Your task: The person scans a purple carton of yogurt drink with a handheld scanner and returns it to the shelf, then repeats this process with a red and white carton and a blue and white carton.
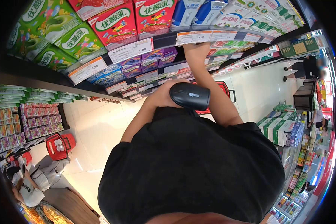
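My left hand [163, 94] is wrapped round a black handheld barcode scanner [190, 95], held in front of my chest. My right arm stretches up to the shelf, where my right hand [196, 51] reaches in under the price-tag strip [193, 37]. Its fingers are hidden by the shelf edge, so what they touch does not show. Left of that hand stand purple drink cartons [150, 60]; to its right are green and red cartons [231, 46]. On the shelf above are red cartons [114, 26], green cartons [80, 39] and blue-and-white cartons [209, 12].
A red shopping basket [221, 90] is partly hidden behind my right arm. At lower left, a person [31, 186] is near another red basket [59, 146]. Stacked cartons [280, 128] stand at right; a person in dark clothes [304, 70] is farther off.
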A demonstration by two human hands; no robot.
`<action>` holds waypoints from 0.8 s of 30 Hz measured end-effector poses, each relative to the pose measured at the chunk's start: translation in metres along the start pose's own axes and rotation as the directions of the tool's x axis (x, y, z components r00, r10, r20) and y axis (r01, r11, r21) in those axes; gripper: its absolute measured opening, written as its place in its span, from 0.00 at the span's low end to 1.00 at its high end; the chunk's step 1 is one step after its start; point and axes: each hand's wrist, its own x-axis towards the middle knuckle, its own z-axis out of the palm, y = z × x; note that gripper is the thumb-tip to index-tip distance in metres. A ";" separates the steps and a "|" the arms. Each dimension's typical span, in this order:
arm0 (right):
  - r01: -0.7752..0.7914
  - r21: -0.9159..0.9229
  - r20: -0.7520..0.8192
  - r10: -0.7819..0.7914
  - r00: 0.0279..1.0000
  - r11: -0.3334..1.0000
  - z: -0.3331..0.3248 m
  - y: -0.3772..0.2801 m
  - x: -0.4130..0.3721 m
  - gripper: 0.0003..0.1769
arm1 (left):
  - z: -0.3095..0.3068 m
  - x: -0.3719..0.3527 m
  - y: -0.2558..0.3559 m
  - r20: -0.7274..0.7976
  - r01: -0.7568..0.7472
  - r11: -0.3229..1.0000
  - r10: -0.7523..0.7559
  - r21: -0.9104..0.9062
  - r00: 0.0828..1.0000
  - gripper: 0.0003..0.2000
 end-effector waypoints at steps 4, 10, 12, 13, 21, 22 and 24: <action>-0.035 -0.020 -0.130 0.032 0.991 0.999 -0.004 -0.010 -0.011 0.31 | -0.002 0.004 -0.006 -0.273 -0.021 1.000 0.015 -0.017 0.962 0.36; 0.043 -0.043 -0.272 -0.053 0.961 0.998 -0.009 -0.007 -0.006 0.36 | -0.011 0.022 -0.019 -0.351 -0.175 0.935 0.283 0.307 0.893 0.26; -0.038 0.042 -0.331 0.050 0.942 0.998 -0.005 -0.013 -0.006 0.38 | -0.010 0.033 -0.024 -0.317 -0.183 0.948 0.263 0.262 0.911 0.29; -0.041 0.042 -0.332 0.053 0.942 0.998 -0.006 -0.012 -0.007 0.38 | -0.010 0.038 -0.027 -0.283 -0.191 0.958 0.249 0.216 0.926 0.31; 0.100 -0.011 -0.428 -0.095 0.899 0.995 -0.029 0.005 -0.015 0.43 | -0.006 0.060 -0.040 -0.253 -0.149 0.988 0.155 0.042 0.955 0.29; 0.139 -0.060 -0.395 -0.151 0.906 0.988 -0.032 0.012 -0.017 0.43 | -0.004 0.062 -0.041 -0.243 -0.150 0.988 0.155 0.038 0.958 0.29; 0.286 -0.123 -0.386 -0.311 0.868 0.950 -0.035 0.025 -0.015 0.39 | -0.001 0.068 -0.043 -0.284 -0.104 0.993 0.083 -0.060 0.955 0.29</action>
